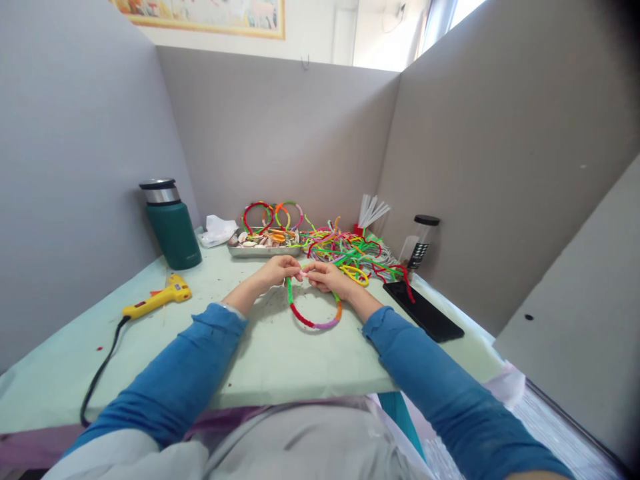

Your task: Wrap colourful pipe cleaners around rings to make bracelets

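Observation:
Over the middle of the table I hold a hoop (303, 316) wrapped in fuzzy pipe cleaner, banded in green, red, purple and orange. My left hand (278, 271) is closed in a pinch at its upper left. From the other side, my right hand (327, 276) pinches at the top, close to the left fingertips. A short piece of pink pipe cleaner (304, 273) shows between the two hands. My fingers hide the hoop's top, so how the pink piece sits on it is unclear.
Behind my hands are a metal tray (265, 253) of shells, finished hoops (257, 219) and a tangled pile of pipe cleaners (350, 248). A yellow glue gun (157, 298) and green bottle (173, 230) stand left. A black phone (425, 313) and clear bottle (419, 243) are right.

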{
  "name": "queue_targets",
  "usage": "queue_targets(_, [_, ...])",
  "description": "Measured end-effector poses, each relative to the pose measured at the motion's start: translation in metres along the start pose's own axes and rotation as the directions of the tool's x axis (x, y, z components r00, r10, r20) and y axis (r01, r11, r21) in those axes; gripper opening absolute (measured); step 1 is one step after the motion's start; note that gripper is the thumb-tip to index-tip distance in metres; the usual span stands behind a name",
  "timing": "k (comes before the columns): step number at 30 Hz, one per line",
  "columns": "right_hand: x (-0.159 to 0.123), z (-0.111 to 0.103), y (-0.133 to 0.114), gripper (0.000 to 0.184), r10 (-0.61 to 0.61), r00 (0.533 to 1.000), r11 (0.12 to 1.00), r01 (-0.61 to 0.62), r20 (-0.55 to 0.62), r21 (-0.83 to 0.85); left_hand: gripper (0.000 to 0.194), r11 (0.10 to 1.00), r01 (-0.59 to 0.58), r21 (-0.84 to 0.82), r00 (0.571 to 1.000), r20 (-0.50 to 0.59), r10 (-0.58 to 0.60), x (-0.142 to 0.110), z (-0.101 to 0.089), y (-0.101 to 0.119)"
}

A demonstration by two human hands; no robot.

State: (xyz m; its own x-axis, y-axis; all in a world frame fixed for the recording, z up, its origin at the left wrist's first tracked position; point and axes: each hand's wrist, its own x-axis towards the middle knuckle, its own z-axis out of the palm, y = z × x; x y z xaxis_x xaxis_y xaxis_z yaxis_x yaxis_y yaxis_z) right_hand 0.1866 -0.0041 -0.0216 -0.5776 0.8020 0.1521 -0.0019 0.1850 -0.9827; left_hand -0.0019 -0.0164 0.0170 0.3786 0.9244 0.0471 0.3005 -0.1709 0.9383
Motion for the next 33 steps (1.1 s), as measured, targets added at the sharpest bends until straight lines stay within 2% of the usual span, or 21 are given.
queue_targets(6, [0.000,0.000,0.001,0.029,0.016,0.999,1.000,-0.015,0.043,-0.019,0.034,0.996,0.075,-0.040,0.995,0.072,-0.072,0.001,-0.005,-0.006])
queue_targets(13, [0.001,0.002,0.000,0.030,0.014,1.000,0.996,-0.013,0.019,-0.083,0.033,0.996,0.084,0.034,0.996,0.010,-0.085,0.006,-0.008,-0.010])
queue_targets(16, [0.001,0.003,0.001,0.029,0.006,1.000,0.997,-0.005,0.017,-0.082,0.034,0.994,0.099,0.051,0.995,0.019,-0.100,0.007,-0.011,-0.010])
queue_targets(21, [0.000,0.004,0.000,0.026,-0.021,0.999,0.994,0.024,0.034,-0.103,0.029,0.987,0.155,-0.041,0.987,0.058,-0.152,0.006,-0.012,-0.009])
queue_targets(29, [-0.003,0.003,-0.003,0.028,-0.028,0.995,0.996,0.037,0.100,-0.083,0.023,0.963,0.223,-0.152,0.964,0.179,-0.195,0.005,-0.012,-0.011])
queue_targets(33, [-0.001,0.001,0.000,0.030,-0.003,0.998,1.000,0.005,0.066,-0.019,0.023,0.954,0.221,-0.201,0.968,0.165,-0.189,0.004,-0.010,-0.008])
